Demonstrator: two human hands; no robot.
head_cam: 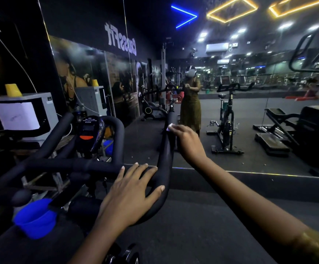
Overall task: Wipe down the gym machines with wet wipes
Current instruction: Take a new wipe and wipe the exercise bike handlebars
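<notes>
Two hands are laid on the handlebar of a spin bike, a looped tube sheathed in matte black foam, with rounded bends and long horns pointing forward. The left hand is spread flat over the bend where the crossbar meets the right horn, its fingers straight and parted, with nothing gripped. The right hand is curled over the right horn near its far end. A small white wet wipe is pinched under its fingertips against the foam, and only a crumpled corner of the wipe is seen.

A glossy black console, oval in shape, with a small grey screen and an orange-red button, is mounted between the horns.

A bright blue plastic holder, cup-shaped and smooth, is fixed low at the left of the frame; what is in it cannot be told.

A white box-shaped appliance is stood at the left, with a yellow cone on top of it.

A large wall mirror is faced directly, its lower edge met by a dark, slightly speckled floor. In the glass a standing person in an olive dress and a headset, a second black spin bike and a stepped machine are reflected. Above them, yellow diamond-shaped light strips and a blue angled strip are reflected
</notes>
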